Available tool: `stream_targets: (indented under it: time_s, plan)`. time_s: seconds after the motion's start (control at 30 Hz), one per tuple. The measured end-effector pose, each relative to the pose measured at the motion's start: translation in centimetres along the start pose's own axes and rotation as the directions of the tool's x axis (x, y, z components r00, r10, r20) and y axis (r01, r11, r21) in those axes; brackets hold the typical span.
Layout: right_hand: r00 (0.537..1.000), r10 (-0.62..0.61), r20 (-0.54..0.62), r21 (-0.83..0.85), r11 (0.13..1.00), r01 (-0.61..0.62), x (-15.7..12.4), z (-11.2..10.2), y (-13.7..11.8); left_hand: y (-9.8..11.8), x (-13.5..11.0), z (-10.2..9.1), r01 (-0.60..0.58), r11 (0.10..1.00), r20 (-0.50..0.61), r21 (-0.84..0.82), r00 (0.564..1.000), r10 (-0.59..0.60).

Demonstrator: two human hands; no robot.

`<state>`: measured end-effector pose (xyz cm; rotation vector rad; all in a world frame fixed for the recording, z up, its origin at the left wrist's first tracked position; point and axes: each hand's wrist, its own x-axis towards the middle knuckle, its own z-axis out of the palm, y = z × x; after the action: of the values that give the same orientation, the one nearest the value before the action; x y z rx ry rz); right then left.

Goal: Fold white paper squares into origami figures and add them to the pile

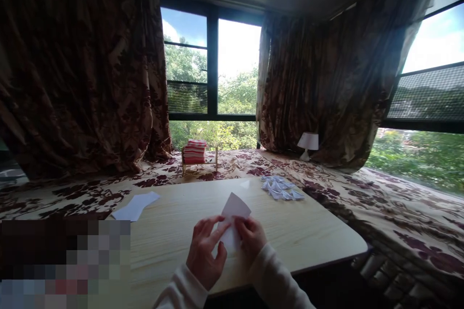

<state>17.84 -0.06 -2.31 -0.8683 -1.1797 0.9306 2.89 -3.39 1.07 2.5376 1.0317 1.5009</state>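
A small piece of white paper [236,205] is held up in front of me over the table, with one corner pointing up and away. My right hand [251,235] pinches it at its right side, fingers closed. My left hand [208,248] has bent fingers against the paper's left side, and its thumb stands lower, nearer to me. Part of the paper's lower half is covered by my fingers, so I cannot make out every crease. A pile of folded white paper pieces [281,188] lies at the table's far right. Flat white sheets [137,205] lie at its left edge.
The pale wooden table [308,241] has a rounded right corner. Behind it, a floral-covered ledge [246,164] carries a small rack with red-and-white striped folded cloths [195,151] and a white lamp [308,144]. Pixelated blocks hide the lower left.
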Motion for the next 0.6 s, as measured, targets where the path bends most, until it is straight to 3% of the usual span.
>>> stream_targets:
  time_s: [0.07,0.13,0.17,0.23,0.33,0.47,0.6]
  plan:
    - [1.0,0.004,0.022,0.031,1.0,-0.004,-0.4,0.2,-0.2,-0.5,0.3,-0.5,0.229,0.951,-0.048,-0.21,0.969,-0.244]
    - [0.997,0.021,0.079,0.069,0.997,-0.027,-0.8,0.6,-0.7,-1.1,0.6,-0.8,0.494,0.771,0.013,-0.401,0.845,-0.535]
    - [0.993,0.033,0.109,0.087,0.995,-0.043,-1.0,0.8,-0.9,-1.3,0.7,-0.8,0.571,0.673,0.074,-0.471,0.786,-0.614]
    - [0.986,0.052,0.157,0.112,0.991,-0.07,-1.4,1.2,-1.2,-1.4,0.7,-0.7,0.626,0.548,0.185,-0.555,0.735,-0.652]
    - [0.983,0.051,0.176,0.116,0.991,-0.072,-1.6,1.3,-1.6,-1.1,0.5,-0.3,0.656,0.451,0.302,-0.605,0.713,-0.633]
    - [0.979,0.038,0.2,0.089,0.994,-0.057,-1.9,1.2,-2.2,-0.8,0.2,-0.2,0.681,0.387,0.352,-0.621,0.684,-0.639]
    - [0.972,0.026,0.233,0.024,0.999,-0.032,-2.3,1.3,-2.9,-1.2,0.2,-0.2,0.672,0.383,0.383,-0.633,0.703,-0.6]
